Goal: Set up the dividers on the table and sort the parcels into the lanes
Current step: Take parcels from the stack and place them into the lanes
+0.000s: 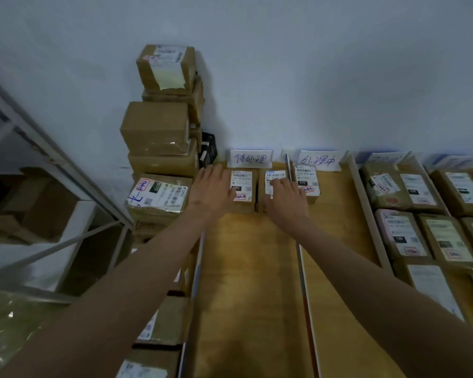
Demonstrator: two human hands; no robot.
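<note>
While both arms reach far up the table: each hand lies on a parcel at the head of the first lane.
Left hand (212, 188): fingers straight and spread, flat over the left edge of the left parcel (242, 190); it presses or steadies, nothing curled round.
Right hand (286, 197): fingers mostly straight, tips on the label of the right parcel (271, 186); whether the thumb hooks the box's side I cannot tell.
Parcels: two small cartons side by side, touching, against the back sign (250, 159), between the table's left edge and the first divider (301, 255).
Key relation: both cartons lie straight ahead, under the fingertips, their long axes running along the lane towards the wall; left hand serves the left box, right hand the right, neither crossing.
Next lane: third parcel (306, 181) sits just past the divider, under the second sign (318, 159), nearer the right hand.
Further lanes: several parcels (402, 186) already lined up to the right.
Supply: stack of cartons (159, 137) left of the table, nearer the left hand.
Step, as I judge: squaring the pair against the back before fetching more from the stack.
Risk: a push off-axis could nudge the thin divider.
</note>
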